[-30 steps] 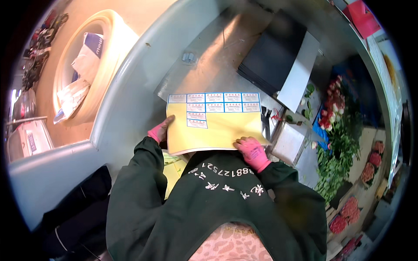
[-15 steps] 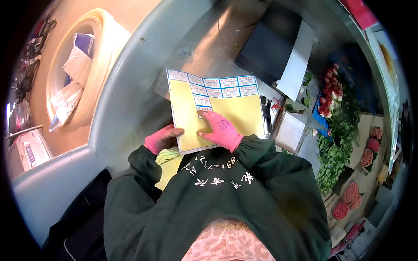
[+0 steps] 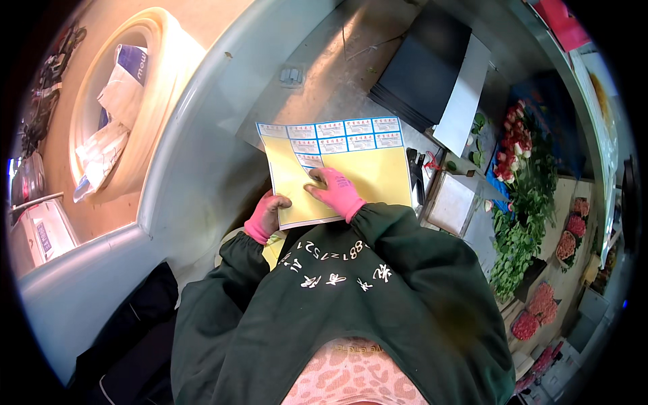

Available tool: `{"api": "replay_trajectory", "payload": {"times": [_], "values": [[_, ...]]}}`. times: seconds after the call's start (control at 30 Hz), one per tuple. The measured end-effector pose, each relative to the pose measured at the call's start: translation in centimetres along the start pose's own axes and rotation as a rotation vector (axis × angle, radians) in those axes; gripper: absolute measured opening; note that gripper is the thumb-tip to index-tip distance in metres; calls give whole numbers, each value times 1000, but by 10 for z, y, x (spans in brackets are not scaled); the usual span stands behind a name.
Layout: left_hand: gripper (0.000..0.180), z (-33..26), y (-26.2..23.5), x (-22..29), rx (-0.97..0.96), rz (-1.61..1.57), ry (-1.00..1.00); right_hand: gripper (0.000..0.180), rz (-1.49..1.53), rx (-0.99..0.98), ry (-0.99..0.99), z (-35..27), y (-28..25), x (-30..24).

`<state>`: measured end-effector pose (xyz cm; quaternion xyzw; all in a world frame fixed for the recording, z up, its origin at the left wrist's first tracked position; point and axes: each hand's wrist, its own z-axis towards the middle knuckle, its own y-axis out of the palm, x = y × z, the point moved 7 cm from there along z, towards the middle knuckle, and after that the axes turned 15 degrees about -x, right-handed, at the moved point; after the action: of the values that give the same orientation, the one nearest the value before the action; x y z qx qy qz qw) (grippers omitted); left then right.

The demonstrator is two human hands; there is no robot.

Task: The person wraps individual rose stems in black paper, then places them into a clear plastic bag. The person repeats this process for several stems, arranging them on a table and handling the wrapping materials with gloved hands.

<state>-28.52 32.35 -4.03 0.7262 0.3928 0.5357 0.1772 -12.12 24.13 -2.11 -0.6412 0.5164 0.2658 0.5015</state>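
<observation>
A yellow backing sheet (image 3: 378,179) lies tilted in front of my body. Blue-edged white sticker labels (image 3: 331,129) run along its top, with a short column reaching down left of its middle. My left hand (image 3: 267,214), in a pink glove, grips the sheet's lower left edge, thumb on top and fingers underneath. My right hand (image 3: 337,192), gloved in pink too, rests over the sheet. Its bent index finger and thumb come together at the lowest label of the short column. The fingertips partly hide that label. Another yellow sheet (image 3: 272,251) shows below my left hand.
A stack of black boards (image 3: 425,64) and a white panel (image 3: 462,94) lie at the far right. Nearer stands a whitish box (image 3: 451,202). Red and white roses (image 3: 513,152) with leafy stems lie at right. A pale curved wall (image 3: 182,128) rises on the left.
The sheet has shifted slightly down at its top and its lower edge has risen. My left hand has moved right and up a little. My right thumb has drawn closer to the index finger.
</observation>
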Motion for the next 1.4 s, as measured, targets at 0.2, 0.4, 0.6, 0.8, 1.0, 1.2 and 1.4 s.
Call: {"api": "replay_trajectory", "payload": {"times": [0.2,0.4,0.6,0.8,1.0,1.2,1.4], "values": [[45,0,-4,8,-24,291,15,39,12,-90,70,0,-8,-9],[52,8,12,21,-4,28,-110,36,161,-201,143,11,-15,3],[55,14,4,27,-40,50,-113,36,20,-260,147,22,-22,-3],[45,27,-42,19,93,58,-128,30,553,155,179,14,-74,79],[41,56,-149,45,266,579,-198,23,1286,747,-57,-123,-178,174],[66,51,-47,136,748,1715,153,24,1392,739,-164,-196,-182,124],[48,70,137,42,-122,666,-4,37,1423,517,-339,-237,-151,70]]}}
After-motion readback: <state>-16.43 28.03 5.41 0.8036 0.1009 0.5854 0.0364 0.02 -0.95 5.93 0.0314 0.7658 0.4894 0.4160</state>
